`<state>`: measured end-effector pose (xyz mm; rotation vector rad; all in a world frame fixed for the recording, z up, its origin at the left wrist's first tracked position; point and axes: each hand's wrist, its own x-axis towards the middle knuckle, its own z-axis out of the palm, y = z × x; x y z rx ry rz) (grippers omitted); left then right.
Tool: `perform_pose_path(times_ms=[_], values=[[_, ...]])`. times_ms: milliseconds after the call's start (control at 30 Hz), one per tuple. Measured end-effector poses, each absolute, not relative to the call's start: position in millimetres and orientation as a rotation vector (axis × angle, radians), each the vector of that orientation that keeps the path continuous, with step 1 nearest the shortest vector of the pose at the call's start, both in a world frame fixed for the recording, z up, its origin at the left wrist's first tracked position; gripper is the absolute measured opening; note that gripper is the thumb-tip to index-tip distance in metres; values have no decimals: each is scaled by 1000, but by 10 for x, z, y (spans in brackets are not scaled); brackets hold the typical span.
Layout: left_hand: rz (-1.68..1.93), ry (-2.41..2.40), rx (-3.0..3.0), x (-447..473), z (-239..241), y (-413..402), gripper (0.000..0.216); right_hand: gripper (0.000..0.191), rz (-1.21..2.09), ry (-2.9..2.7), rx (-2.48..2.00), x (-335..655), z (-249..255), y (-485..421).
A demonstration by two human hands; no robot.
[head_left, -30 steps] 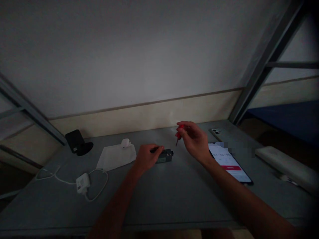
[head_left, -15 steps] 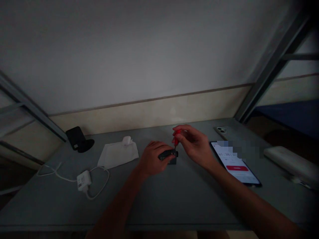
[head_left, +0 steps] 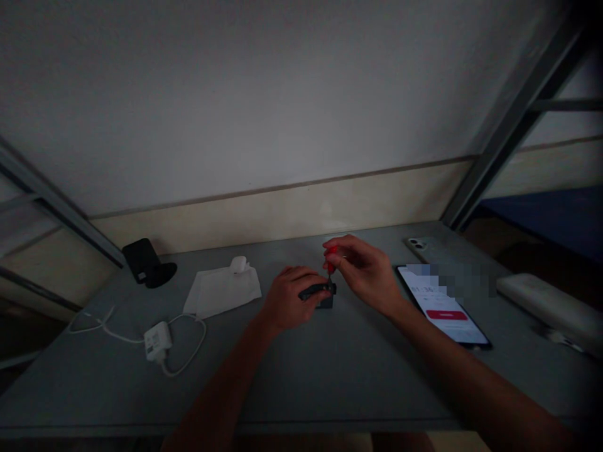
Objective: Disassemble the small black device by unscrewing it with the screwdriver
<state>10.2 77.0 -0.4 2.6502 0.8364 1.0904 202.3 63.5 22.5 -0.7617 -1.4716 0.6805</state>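
On the dim grey table, mid-surface, the left hand clamps a small black box, the right hand pinches a red screwdriver upright onto it, and in this gloom the tip might slip.

Open table near side; phone just right of right hand, cloth and charger left of left hand.

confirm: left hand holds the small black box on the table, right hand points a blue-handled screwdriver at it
No: the head view shows the screwdriver has a red handle, not blue. The left hand holds the small black box on the table; the right hand points that screwdriver at it.
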Motion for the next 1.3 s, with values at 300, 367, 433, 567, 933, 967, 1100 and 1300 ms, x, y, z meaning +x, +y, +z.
perform_pose_path(times_ms=[300,367,433,567,933,967,1100,1300], values=[[1061,832,2637,107,-13,779,17,16,633,-1462,-767,2025,223,628],[1066,819,2639,107,-13,784,17,16,644,-1470,-769,2027,214,632],[1072,811,2639,105,-14,786,17,16,654,-1471,-768,2026,215,630],[1085,821,2632,106,-11,778,16,14,670,-1473,-772,2015,257,608],[1107,892,2651,116,-11,780,10,14,666,-1645,-747,2034,360,527],[1102,900,2651,118,-7,778,10,13,612,-1650,-746,2029,361,529],[1081,937,2630,133,14,754,11,11,497,-1646,-744,2028,375,535],[1043,932,2637,135,-19,763,12,14,615,-1684,-767,2049,379,527]])
